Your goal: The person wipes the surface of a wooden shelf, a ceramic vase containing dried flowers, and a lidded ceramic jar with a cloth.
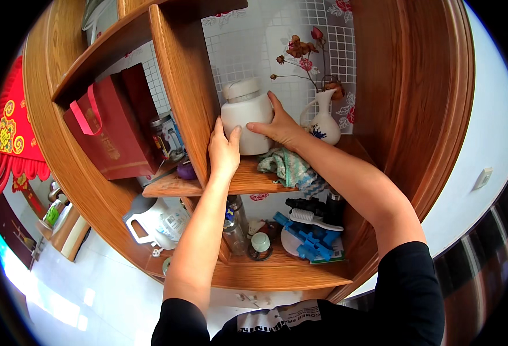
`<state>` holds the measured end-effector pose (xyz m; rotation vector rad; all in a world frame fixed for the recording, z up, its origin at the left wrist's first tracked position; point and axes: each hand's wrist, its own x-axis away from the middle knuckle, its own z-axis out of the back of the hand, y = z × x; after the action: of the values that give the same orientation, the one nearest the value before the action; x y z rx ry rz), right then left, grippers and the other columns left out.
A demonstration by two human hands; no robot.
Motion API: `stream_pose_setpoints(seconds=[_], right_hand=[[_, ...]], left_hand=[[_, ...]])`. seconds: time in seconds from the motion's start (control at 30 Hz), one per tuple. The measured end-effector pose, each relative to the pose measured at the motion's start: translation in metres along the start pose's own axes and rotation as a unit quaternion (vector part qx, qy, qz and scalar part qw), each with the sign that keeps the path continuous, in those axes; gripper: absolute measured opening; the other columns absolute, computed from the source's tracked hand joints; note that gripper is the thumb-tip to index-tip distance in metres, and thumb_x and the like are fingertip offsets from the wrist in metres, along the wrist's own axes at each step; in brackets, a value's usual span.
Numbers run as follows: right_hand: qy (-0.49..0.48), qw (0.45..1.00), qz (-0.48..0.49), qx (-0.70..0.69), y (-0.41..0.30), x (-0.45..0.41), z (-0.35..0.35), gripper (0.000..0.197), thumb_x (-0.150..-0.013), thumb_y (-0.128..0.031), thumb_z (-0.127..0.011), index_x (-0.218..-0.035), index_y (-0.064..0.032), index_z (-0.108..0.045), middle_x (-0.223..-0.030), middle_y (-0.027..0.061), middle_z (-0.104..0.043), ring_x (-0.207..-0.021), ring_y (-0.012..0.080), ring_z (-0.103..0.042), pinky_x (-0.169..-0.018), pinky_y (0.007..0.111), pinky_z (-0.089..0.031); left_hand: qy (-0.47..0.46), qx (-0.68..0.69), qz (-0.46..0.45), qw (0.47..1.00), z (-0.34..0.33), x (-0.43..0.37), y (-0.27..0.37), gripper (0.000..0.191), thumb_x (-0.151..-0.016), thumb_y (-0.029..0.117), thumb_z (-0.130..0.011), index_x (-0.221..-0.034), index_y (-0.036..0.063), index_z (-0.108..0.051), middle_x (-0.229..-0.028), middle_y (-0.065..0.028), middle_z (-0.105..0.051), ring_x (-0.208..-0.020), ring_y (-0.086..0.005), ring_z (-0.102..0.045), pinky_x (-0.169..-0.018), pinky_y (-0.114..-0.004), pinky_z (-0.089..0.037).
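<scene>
Both of my hands are on a white lidded jar point(250, 113) on the middle wooden shelf point(245, 177). My left hand point(225, 149) rests against the jar's left side, close to the upright divider point(184, 91). On the right side, my right hand point(282, 123) spans the jar with thumb and fingers spread. Just below my right wrist, a crumpled green and white striped cloth point(286, 166) hangs partly over the shelf's front edge. Behind my right forearm stands a white pitcher vase point(326, 114) holding dried roses point(300, 46).
Left of the divider are a dark red paper bag point(111, 129), a glass jar point(167, 134) and a purple object point(186, 171). Below sit a white electric kettle point(156, 222), glass bottles point(235, 231), a white-bristled brush point(315, 219) and blue plastic parts point(312, 244). The cabinet's side panel point(409, 99) bounds the right.
</scene>
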<state>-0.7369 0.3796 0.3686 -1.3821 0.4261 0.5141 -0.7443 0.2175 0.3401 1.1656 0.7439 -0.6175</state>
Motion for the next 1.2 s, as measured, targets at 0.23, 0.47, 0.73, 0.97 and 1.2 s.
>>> stream_pose_setpoints(seconds=[0.23,0.47,0.73,0.97,1.2], right_hand=[[0.037,0.985,0.025,0.166,0.001,0.002,-0.008,0.117,-0.053,-0.038,-0.078,-0.135,0.0032,-0.005,-0.129,0.0283,-0.031,-0.119,0.0338,-0.036,-0.098,0.035,-0.032],[0.013,0.979,0.026,0.199,0.004,0.003,-0.006,0.108,-0.061,-0.041,-0.074,-0.135,0.0028,-0.008,-0.127,0.0297,-0.033,-0.118,0.0364,-0.036,-0.098,0.038,-0.031],[0.003,0.989,0.031,0.142,0.010,0.009,0.005,0.102,-0.063,-0.046,-0.069,-0.133,0.0025,-0.014,-0.124,0.0297,-0.037,-0.115,0.0383,-0.039,-0.097,0.040,-0.033],[-0.016,0.997,0.007,0.071,0.008,0.014,0.012,0.095,-0.065,-0.043,-0.071,-0.131,0.0056,-0.022,-0.121,0.0282,-0.041,-0.111,0.0337,-0.044,-0.092,0.037,-0.038],[0.002,0.997,-0.007,0.080,0.007,0.016,0.012,0.091,-0.064,-0.040,-0.072,-0.128,0.0060,-0.027,-0.119,0.0262,-0.044,-0.106,0.0304,-0.049,-0.087,0.036,-0.042]], left_hand=[[0.012,0.044,0.090,0.995,-0.004,-0.001,-0.012,0.051,-0.088,0.020,-0.041,-0.127,-0.0093,-0.027,-0.122,-0.0278,-0.041,-0.114,-0.0340,-0.042,-0.094,-0.034,-0.033],[0.011,0.063,0.126,0.990,-0.006,-0.002,-0.002,0.072,-0.083,0.038,-0.049,-0.129,-0.0098,-0.020,-0.125,-0.0276,-0.037,-0.117,-0.0316,-0.039,-0.095,-0.033,-0.032],[-0.029,0.050,0.051,0.997,-0.005,0.000,0.013,0.071,-0.072,0.041,-0.067,-0.116,-0.0057,-0.034,-0.112,-0.0184,-0.047,-0.105,-0.0236,-0.047,-0.089,-0.032,-0.037],[-0.020,-0.054,0.023,0.998,-0.001,0.002,0.007,0.086,-0.068,0.047,-0.068,-0.120,-0.0100,-0.028,-0.116,-0.0264,-0.043,-0.106,-0.0319,-0.047,-0.090,-0.035,-0.038],[0.031,-0.203,-0.003,0.979,-0.004,0.016,0.023,0.085,-0.075,0.044,-0.061,-0.125,-0.0148,-0.025,-0.125,-0.0315,-0.033,-0.113,-0.0410,-0.040,-0.094,-0.039,-0.035]])
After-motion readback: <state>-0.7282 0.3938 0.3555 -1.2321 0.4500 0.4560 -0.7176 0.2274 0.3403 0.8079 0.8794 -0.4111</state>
